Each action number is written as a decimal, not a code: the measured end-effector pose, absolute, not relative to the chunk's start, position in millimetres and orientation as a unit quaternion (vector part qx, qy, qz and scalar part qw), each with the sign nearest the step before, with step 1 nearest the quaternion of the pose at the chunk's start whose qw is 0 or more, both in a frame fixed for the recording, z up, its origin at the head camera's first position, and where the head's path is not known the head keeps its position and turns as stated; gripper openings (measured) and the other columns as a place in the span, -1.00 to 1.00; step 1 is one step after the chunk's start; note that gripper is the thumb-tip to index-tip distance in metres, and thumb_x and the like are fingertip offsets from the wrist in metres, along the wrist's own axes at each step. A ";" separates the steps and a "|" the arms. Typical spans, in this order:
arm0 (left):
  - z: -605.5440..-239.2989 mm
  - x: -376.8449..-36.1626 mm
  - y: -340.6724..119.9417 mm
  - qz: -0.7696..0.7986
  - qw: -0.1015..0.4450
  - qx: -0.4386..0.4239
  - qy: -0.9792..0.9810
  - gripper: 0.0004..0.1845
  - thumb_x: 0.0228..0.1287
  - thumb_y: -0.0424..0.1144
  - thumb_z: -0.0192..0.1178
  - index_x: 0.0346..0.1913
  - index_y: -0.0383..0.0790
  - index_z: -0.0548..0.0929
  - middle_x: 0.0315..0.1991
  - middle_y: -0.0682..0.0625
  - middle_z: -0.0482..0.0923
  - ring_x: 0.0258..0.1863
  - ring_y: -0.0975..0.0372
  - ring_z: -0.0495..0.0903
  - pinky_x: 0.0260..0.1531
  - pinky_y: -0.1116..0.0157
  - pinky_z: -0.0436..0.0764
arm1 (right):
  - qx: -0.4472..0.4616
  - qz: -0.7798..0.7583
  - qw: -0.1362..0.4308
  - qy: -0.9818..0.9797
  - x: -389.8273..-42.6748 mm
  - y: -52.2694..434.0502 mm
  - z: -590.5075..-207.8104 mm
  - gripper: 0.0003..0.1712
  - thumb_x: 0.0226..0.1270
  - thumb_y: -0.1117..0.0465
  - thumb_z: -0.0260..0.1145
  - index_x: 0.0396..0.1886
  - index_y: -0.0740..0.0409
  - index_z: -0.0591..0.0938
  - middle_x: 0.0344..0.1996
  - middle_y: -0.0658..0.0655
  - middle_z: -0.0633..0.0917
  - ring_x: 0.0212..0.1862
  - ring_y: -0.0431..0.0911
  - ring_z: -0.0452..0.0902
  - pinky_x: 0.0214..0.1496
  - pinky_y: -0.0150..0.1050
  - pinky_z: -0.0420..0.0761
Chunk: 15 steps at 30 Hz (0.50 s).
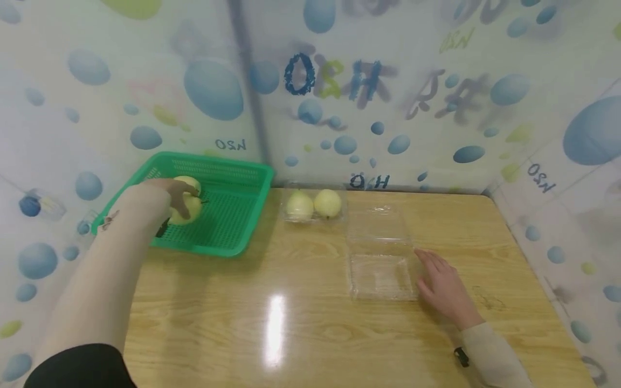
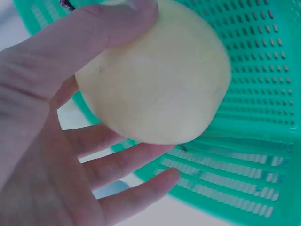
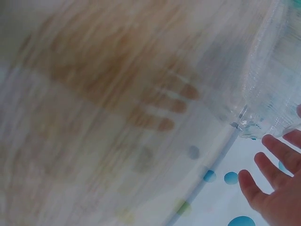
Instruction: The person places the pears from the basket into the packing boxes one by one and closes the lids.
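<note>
Nearest the head camera, the left forearm stretches out from a dark sleeve toward the far left of the wooden surface (image 1: 301, 302), and the left hand (image 1: 167, 196) reaches into the green basket (image 1: 233, 215). Its fingers (image 2: 122, 162) and thumb curl around a pale yellow pear (image 2: 155, 75), which sits against the palm in the left wrist view. From the head view the pear (image 1: 186, 213) is over the left part of the basket, with a dark stem sticking out to the right, so its long axis lies roughly sideways. A second pear (image 1: 189, 183) shows just behind the hand, inside the same basket.

Two more pale pears (image 1: 312, 205) lie side by side in a shut clear plastic box (image 1: 335, 215) near the far edge of the surface, just right of the basket. An open clear clamshell box (image 1: 380, 258) lies nearer, lid flipped back, with nothing in its tray. The right hand (image 1: 443, 288) rests flat on the surface with straight, relaxed fingers touching the tray's right edge and holding nothing.
</note>
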<state>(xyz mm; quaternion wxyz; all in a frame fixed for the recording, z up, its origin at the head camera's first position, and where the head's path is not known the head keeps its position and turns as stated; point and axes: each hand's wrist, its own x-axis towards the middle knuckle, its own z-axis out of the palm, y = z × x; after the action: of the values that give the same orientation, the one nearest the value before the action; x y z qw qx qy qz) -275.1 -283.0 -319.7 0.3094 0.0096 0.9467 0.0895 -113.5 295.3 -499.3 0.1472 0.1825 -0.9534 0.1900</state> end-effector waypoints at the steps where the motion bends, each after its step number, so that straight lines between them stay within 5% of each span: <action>1: -317.6 -272.0 -282.7 0.098 0.310 0.011 0.945 -0.09 0.18 -0.01 0.29 0.52 0.02 0.05 0.45 -0.44 -0.27 0.21 -0.58 -0.08 -0.34 -0.57 0.25 | 0.184 0.191 0.147 -0.953 -113.8 294.9 -499.6 -0.35 0.11 0.38 0.24 0.26 0.42 0.40 0.13 0.43 0.51 0.16 0.35 0.37 0.00 0.36 0.42; 8: -323.5 -273.2 -271.0 0.044 0.233 0.166 0.957 -0.27 0.09 -0.18 0.30 0.36 -0.19 0.34 0.29 -0.45 0.24 0.05 -0.30 0.41 -0.24 -0.21 0.50 | 0.181 0.194 0.146 -0.953 -113.1 294.9 -500.3 -0.33 0.10 0.37 0.24 0.28 0.41 0.38 0.12 0.43 0.51 0.16 0.34 0.36 0.00 0.36 0.41; 15: -320.6 -269.6 -253.7 -0.001 0.177 0.228 0.957 -0.34 0.00 -0.14 0.37 0.25 -0.08 0.48 0.15 -0.43 0.38 -0.09 -0.25 0.51 -0.37 -0.10 0.54 | 0.180 0.193 0.143 -0.954 -112.0 294.9 -501.4 -0.32 0.10 0.36 0.24 0.28 0.41 0.37 0.12 0.44 0.51 0.15 0.34 0.37 0.01 0.35 0.42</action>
<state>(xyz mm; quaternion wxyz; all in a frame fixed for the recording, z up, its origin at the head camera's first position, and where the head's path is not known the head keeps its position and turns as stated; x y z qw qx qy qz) -269.6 -253.7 -320.6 0.1771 0.2281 0.9574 -0.0008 -112.0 294.9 -501.4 0.1428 0.1797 -0.9539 0.1932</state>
